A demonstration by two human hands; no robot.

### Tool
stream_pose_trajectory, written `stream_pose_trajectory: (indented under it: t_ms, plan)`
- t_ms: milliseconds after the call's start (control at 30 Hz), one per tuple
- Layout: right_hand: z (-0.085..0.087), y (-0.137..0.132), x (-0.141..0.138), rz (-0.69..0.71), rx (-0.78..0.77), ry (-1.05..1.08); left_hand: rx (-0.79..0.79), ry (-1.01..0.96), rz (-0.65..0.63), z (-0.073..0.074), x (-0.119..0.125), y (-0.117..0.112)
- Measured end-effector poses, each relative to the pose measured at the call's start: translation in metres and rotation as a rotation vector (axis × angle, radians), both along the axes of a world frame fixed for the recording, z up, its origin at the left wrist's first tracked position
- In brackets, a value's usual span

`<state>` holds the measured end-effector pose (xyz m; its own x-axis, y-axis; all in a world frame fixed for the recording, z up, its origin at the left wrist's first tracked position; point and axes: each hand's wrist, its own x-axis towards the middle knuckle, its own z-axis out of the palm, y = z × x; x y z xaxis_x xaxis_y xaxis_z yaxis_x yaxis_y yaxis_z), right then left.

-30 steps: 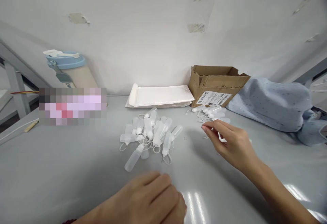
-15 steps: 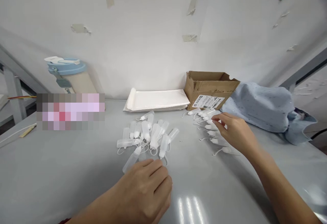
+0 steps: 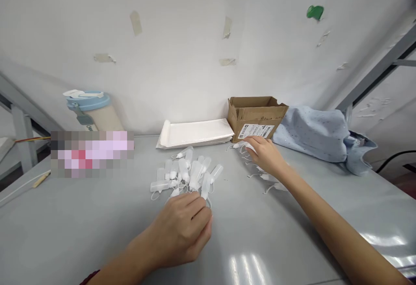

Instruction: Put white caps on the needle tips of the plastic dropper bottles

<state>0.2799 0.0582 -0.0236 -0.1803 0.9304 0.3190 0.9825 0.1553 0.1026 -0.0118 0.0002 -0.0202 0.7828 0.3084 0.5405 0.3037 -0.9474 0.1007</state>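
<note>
A pile of small clear plastic squeeze bottles [image 3: 186,173] with tethered caps lies mid-table. My left hand [image 3: 182,228] rests at the pile's near edge, fingers curled over a bottle there. A second group of white caps and nozzles [image 3: 264,176] lies to the right, in front of a cardboard box [image 3: 255,113]. My right hand [image 3: 264,155] reaches over that group toward the box, fingers bent down onto the pieces; what they hold is hidden.
A stack of white padded envelopes [image 3: 195,132] lies against the wall. A blue-lidded tumbler [image 3: 91,109] stands at the left. A light blue cloth [image 3: 320,135] is heaped right of the box. The grey table [image 3: 81,228] ends at the left.
My right hand has moved away from me to the caps nearest the box. My left hand has slid forward onto the near edge of the bottle pile.
</note>
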Motion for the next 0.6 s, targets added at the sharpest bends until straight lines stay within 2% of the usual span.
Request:
stream_pose_trajectory:
  t_ms: [133,300,433,600]
  plan:
    - [0.004,0.021,-0.011,0.021,-0.084,-0.107,0.007,-0.036,0.035,-0.001,-0.001,0.004]
    - [-0.007,0.034,-0.019,0.014,-0.114,-0.225,0.032,-0.056,0.068,-0.002,-0.002,0.008]
    - [-0.014,0.034,-0.020,0.050,-0.070,-0.255,0.037,-0.063,0.083,-0.003,-0.002,0.009]
    - [-0.006,0.018,-0.025,0.167,0.061,-0.195,0.032,-0.097,0.129,-0.002,-0.002,0.011]
